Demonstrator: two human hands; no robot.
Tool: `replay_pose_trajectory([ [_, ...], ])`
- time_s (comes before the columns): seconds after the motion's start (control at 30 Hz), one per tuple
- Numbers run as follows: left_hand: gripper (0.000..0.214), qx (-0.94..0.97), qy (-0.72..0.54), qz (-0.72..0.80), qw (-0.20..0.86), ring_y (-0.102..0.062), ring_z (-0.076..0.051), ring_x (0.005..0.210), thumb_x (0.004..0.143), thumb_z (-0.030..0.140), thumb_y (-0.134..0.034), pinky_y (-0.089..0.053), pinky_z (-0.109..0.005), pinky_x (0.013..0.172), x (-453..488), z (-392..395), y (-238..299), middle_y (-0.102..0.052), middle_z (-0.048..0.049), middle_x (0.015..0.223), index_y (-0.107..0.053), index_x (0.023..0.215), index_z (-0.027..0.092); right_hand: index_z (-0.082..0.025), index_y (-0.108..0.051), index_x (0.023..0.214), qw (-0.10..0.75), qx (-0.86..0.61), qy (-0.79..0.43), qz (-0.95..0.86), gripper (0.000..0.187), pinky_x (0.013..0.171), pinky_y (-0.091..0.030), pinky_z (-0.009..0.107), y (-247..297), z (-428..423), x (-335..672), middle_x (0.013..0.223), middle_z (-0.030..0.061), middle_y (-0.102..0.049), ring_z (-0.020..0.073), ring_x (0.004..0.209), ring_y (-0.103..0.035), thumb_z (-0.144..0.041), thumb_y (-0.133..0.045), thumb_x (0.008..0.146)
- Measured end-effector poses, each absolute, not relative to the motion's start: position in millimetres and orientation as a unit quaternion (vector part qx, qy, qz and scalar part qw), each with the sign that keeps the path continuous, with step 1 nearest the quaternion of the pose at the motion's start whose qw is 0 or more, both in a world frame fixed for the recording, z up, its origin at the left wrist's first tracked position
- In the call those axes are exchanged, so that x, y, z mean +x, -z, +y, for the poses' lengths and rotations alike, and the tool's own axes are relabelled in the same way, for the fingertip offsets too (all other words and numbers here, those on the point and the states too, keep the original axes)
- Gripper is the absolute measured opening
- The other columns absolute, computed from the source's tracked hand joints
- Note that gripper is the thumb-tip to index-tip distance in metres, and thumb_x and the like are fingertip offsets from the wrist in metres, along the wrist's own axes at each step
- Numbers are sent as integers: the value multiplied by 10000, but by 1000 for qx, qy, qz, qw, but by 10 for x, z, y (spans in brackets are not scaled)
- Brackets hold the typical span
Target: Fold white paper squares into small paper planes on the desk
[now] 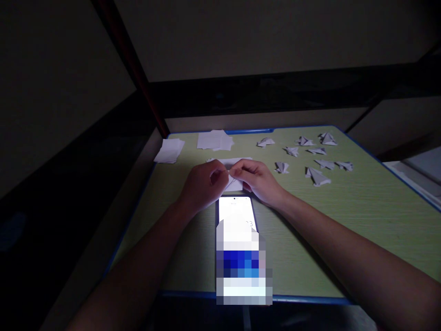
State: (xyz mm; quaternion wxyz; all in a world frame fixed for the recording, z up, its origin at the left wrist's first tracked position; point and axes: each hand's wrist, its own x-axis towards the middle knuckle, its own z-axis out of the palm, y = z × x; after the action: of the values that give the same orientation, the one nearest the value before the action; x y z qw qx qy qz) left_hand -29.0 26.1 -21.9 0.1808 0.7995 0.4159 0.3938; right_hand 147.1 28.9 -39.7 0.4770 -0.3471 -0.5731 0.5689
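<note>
My left hand (203, 183) and my right hand (258, 179) meet over a white sheet of paper (230, 162) lying on the green table (361, 207). Both hands have fingers pinched on the paper's near edge, thumbs almost touching. The part of the sheet under the fingers is hidden. A lit phone (237, 209) lies flat on the table just in front of my hands, between my forearms.
Several folded white paper figures (315, 176) lie scattered on the right half of the table. Two stacks of white paper sheets (214, 139) sit at the far left edge. The table has a blue rim (193, 294). A dark rail and a reddish post stand behind.
</note>
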Motion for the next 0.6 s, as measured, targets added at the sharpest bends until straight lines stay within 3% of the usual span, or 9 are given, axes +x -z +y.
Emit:
replay_pose_trajectory([
  [0.6, 154, 801, -384, 428, 163, -433, -87, 500, 804, 197, -501, -284, -239, 502, -276, 258, 210, -505, 33, 546, -534, 656, 166, -172, -646, 726, 470, -370, -559, -574, 201, 384, -173, 239, 355, 267, 1456, 506, -80, -473, 50, 400, -330, -344, -738, 772],
])
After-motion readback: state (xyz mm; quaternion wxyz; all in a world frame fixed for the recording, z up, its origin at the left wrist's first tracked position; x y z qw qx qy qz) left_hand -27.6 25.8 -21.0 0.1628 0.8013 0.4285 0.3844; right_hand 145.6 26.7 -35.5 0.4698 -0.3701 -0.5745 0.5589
